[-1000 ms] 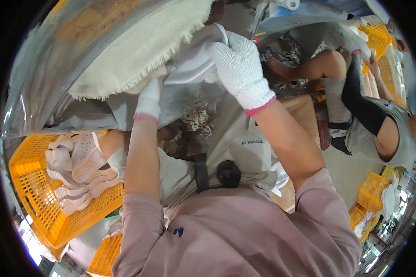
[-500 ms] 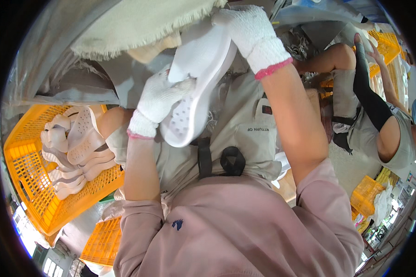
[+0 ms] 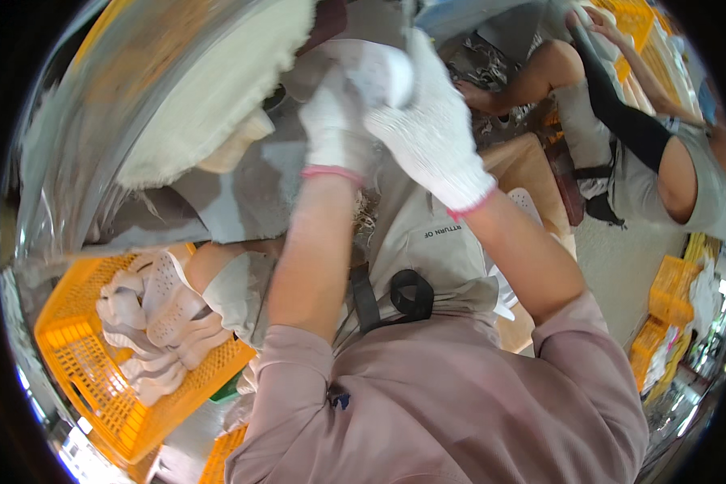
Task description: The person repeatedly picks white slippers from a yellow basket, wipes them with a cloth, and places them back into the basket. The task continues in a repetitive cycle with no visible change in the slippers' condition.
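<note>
A white foam slipper (image 3: pixel 389 74), smeared by motion, is held between my two hands near the top of the view. My left hand (image 3: pixel 335 125), in a white knitted glove with a pink cuff, is closed on its near side, though the fingertips are blurred. My right hand (image 3: pixel 427 133), gloved alike, grips the slipper's right end, with its fingers partly hidden. Just left of the slipper is a large cream cloth buffing wheel (image 3: pixel 218 93) with a frayed edge. Slipper and wheel appear apart, though blur obscures the gap.
A yellow crate (image 3: pixel 177 407) at left holds several white slippers (image 3: pixel 169 310). Clear plastic sheeting (image 3: pixel 64 161) hangs beyond it. To the right are a brown board (image 3: pixel 532 173) and a co-worker's black-sleeved arm (image 3: pixel 621 109). More yellow crates (image 3: pixel 673 290) stand far right.
The slipper has swung from a steep slant to nearly level and moved up. My left hand went up and right, my right hand lower. The wheel shows farther left as the view shifted.
</note>
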`<state>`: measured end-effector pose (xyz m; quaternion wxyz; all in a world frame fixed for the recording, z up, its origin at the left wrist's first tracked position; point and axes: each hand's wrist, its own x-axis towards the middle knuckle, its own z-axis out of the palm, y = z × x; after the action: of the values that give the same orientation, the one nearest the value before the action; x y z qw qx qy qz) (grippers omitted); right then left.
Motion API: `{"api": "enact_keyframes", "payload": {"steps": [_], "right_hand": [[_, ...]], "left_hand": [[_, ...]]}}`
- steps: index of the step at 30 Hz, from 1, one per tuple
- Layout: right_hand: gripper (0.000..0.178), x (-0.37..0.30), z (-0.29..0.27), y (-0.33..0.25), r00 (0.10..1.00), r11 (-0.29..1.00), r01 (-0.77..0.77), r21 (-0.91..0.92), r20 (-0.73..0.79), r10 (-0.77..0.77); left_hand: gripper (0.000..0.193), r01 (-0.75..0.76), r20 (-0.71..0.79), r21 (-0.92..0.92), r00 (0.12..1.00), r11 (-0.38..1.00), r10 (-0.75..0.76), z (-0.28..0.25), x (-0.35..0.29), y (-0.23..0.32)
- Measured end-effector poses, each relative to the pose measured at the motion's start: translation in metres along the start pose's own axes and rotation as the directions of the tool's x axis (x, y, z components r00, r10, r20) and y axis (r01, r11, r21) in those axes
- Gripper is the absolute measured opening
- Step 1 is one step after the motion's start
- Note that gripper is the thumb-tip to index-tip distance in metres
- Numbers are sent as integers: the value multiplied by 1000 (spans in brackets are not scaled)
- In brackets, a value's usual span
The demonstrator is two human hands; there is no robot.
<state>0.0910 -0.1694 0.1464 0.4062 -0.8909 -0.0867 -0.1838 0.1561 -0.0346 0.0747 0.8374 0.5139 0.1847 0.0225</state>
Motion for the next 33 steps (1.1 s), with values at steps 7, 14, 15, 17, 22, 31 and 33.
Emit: {"api": "enact_keyframes", "payload": {"steps": [7,14,15,17,22,31,33], "right_hand": [[68,75,53,25,967,983,-6,-183,248,52],[45,54,10,-35,892,962,233,-139,424,-155],[50,36,-3,-38,799,848,481,-223,509,-320],[60,9,-34,-47,738,753,581,-308,589,-328],[35,1,-35,-39,641,591,741,-319,598,-480],[50,-47,53,-84,841,892,433,-132,415,-347],[44,-51,40,-89,837,838,500,-218,369,-403]], "left_hand": [[69,-17,-50,871,991,490,123,-125,-28,46],[44,118,-37,248,993,962,-112,-48,-62,23],[46,56,63,55,996,997,-59,-37,-50,16],[34,165,108,-89,982,982,-155,-31,-28,13],[49,411,421,-412,877,813,-231,-57,-55,21],[47,32,-14,-451,999,892,-43,-115,-27,21],[42,235,134,-560,972,795,-194,-117,-16,19]]}}
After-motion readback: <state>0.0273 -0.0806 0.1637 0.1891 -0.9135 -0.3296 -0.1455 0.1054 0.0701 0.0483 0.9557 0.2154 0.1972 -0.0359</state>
